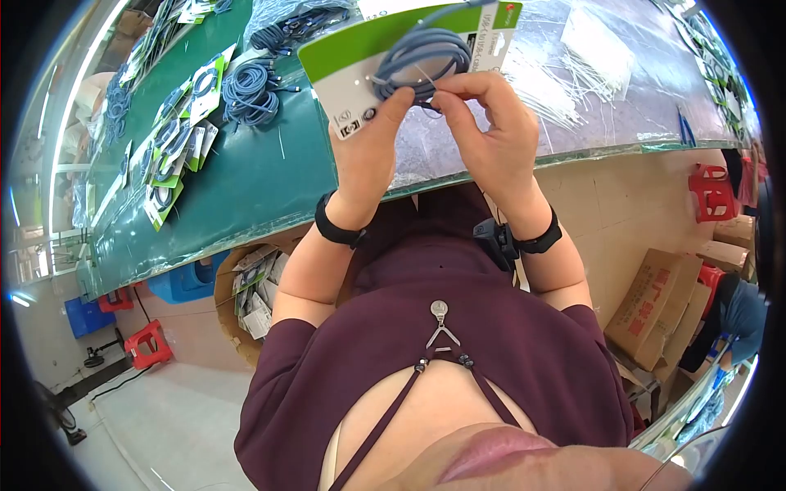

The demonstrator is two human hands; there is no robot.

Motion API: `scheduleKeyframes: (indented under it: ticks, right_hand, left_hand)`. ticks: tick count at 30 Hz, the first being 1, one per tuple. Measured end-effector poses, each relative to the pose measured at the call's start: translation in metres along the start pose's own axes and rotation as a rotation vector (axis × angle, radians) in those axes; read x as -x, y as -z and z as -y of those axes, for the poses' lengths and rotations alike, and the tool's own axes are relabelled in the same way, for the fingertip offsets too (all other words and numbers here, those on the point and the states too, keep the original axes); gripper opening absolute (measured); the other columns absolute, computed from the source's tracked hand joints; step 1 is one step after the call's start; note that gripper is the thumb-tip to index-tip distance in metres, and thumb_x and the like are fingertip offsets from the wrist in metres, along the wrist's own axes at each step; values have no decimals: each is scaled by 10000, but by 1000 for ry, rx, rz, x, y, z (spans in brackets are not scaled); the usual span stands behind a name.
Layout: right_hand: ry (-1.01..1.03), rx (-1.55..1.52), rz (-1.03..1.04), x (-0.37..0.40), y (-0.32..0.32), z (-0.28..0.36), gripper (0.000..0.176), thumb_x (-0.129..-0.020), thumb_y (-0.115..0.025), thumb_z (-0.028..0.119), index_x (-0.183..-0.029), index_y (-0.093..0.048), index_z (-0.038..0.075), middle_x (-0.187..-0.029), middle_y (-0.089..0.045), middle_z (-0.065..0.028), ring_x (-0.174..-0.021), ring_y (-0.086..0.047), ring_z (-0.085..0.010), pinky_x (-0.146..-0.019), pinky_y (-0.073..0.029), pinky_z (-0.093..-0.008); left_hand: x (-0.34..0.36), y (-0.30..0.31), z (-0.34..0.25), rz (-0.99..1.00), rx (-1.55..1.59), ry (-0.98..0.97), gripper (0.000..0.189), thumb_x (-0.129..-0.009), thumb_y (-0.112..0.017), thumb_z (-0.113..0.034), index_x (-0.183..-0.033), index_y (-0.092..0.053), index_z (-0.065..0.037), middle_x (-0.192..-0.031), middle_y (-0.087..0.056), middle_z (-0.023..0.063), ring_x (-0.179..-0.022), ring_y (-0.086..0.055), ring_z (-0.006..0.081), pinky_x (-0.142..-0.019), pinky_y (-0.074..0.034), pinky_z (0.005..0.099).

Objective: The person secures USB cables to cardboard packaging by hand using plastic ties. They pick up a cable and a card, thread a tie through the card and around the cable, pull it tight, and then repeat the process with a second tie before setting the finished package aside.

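A green and white cardboard package card (340, 61) is held up above the table edge, with a coiled blue USB cable (426, 51) lying against it. My left hand (372, 147) grips the card's lower side, its thumb pressing by the coil. With thumb and index finger pinched, my right hand (495, 127) holds a thin clear cable tie (426, 75) at the coil. The tie's far end is hidden behind the card and fingers.
Coiled blue cables (250, 94) and carded cables (184, 135) lie on the green tabletop at left. Loose white cable ties (548, 82) spread at right, near blue cutters (685, 128). Below are a carton of cards (225, 286), a cardboard box (655, 307) and red stools (711, 194).
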State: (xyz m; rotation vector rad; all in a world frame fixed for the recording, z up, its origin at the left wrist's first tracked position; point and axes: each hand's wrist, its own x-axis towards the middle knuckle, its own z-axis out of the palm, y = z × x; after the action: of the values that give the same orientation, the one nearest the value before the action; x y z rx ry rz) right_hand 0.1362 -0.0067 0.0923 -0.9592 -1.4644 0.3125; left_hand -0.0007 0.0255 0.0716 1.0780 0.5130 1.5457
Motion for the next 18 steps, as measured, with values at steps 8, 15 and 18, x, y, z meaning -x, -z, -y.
scheduleKeyframes:
  ticks: [8,15,18]
  right_hand:
    - [173,376,10,-5,-2,-1,151,-772,-679,-47,-903,-655,24,-794,-640,-77,-670,-625,-208,-612,-505,-293]
    - [177,417,19,-10,-7,-9,179,-785,-682,-20,-956,-676,33,-817,-632,-85,-711,-621,-243,-638,-507,-326]
    - [238,485,42,-10,-6,-9,196,-789,-682,-14,-979,-681,32,-851,-635,-84,-752,-621,-247,-667,-509,-340]
  left_hand:
    - [-1,-1,0,-26,125,136,356,-888,-641,12,-1228,-540,-15,-1091,-648,98,-945,-658,187,-797,-564,312]
    - [-1,4,6,-36,130,134,367,-895,-635,8,-1245,-532,-30,-1132,-632,93,-971,-652,193,-811,-564,317]
    - [-2,5,5,-36,109,133,371,-897,-631,8,-1251,-529,-35,-1143,-628,89,-981,-649,192,-819,-560,315]
